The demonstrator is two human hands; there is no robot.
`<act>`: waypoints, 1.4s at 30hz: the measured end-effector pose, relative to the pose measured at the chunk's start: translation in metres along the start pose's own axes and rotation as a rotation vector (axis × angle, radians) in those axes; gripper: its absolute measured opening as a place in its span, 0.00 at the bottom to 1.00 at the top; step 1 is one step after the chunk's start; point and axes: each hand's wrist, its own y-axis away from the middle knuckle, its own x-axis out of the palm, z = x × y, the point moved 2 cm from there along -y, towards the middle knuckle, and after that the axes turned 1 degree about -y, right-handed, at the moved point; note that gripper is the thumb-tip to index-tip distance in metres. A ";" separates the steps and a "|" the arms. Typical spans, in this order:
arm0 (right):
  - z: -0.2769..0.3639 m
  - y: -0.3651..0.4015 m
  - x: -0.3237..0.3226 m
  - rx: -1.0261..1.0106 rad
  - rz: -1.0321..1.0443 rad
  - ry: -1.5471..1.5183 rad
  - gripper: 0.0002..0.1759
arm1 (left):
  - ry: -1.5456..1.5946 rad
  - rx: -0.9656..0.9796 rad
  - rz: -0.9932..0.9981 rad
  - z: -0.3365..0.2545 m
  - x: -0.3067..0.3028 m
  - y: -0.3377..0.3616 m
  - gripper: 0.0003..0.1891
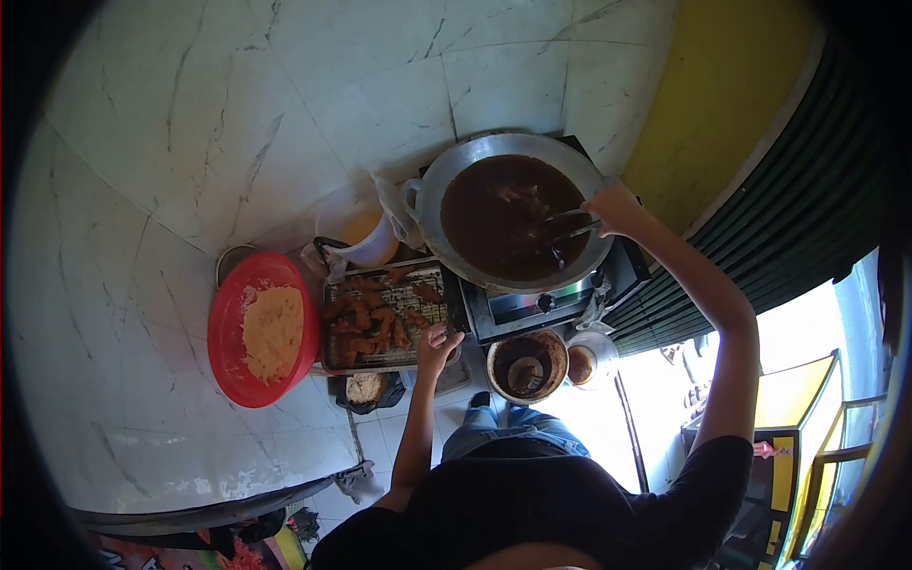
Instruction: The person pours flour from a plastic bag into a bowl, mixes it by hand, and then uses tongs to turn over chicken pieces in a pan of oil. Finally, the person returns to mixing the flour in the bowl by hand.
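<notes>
My right hand [616, 209] is closed around metal tongs [568, 220], whose tips reach over the dark oil in a large metal wok [445, 233]. Near the tong tips the oil's surface is disturbed, and what lies in it is too unclear to name. The wok rests on a gas stove [527, 313]. My left hand [438, 347] is at the right front edge of a wire-racked tray [375, 366], with its fingers apart. Browned fried pieces [366, 323] lie on the rack.
Left of the tray is a red basin [228, 347] of pale flour. Behind the tray stands a white bucket [375, 249] with yellowish contents. A brown-stained pot [555, 366] and a clear tub [603, 353] are below the stove. A green corrugated shutter [760, 237] runs along the right.
</notes>
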 end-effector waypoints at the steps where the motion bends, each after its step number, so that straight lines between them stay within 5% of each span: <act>1: 0.003 0.001 0.002 -0.012 -0.009 -0.013 0.19 | -0.001 0.002 -0.002 0.000 0.000 0.000 0.37; 14: 0.043 -0.042 -0.001 -0.091 -0.077 -0.108 0.14 | 0.008 -0.011 -0.022 0.000 0.001 0.002 0.37; 25: 0.015 -0.108 0.029 0.080 -0.078 -0.071 0.12 | 0.089 -0.028 0.000 -0.001 0.002 0.003 0.37; 42: -0.018 -0.028 0.036 0.127 0.025 -0.032 0.12 | 0.045 -0.042 0.034 -0.010 -0.001 0.002 0.35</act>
